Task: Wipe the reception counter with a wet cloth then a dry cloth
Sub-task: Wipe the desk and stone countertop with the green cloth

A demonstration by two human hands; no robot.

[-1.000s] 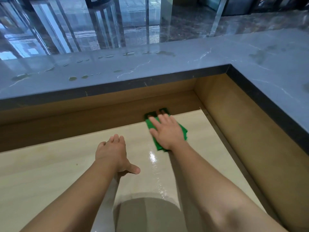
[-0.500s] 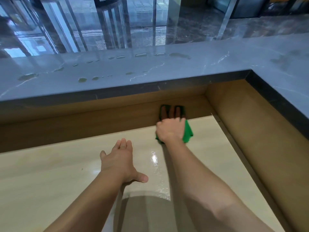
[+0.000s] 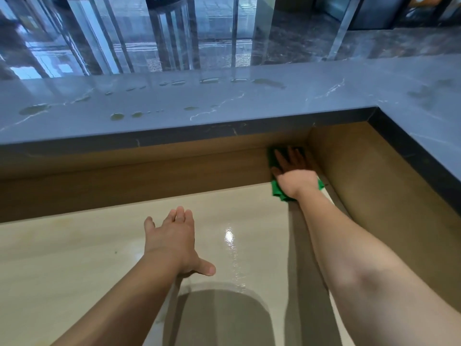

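A green cloth (image 3: 276, 189) lies in the far right corner of the pale wooden desk surface (image 3: 74, 258), partly under the dark overhang. My right hand (image 3: 294, 176) presses flat on the cloth with straight, spread fingers that reach into the shadow against the brown back panel. Most of the cloth is hidden beneath that hand. My left hand (image 3: 174, 240) rests flat on the desk surface nearer to me, fingers straight and thumb out, holding nothing. A wet, shiny streak (image 3: 230, 240) runs down the desk between my two arms.
A raised grey marble counter top (image 3: 224, 108) runs along the back and turns down the right side; several water drops sit on it. Brown wooden panels (image 3: 374, 196) wall in the desk at the back and right. A glossy floor lies beyond.
My right hand has pushed the green cloth farther away and to the right, into the back corner under the overhang. My left hand has stayed flat on the desk.
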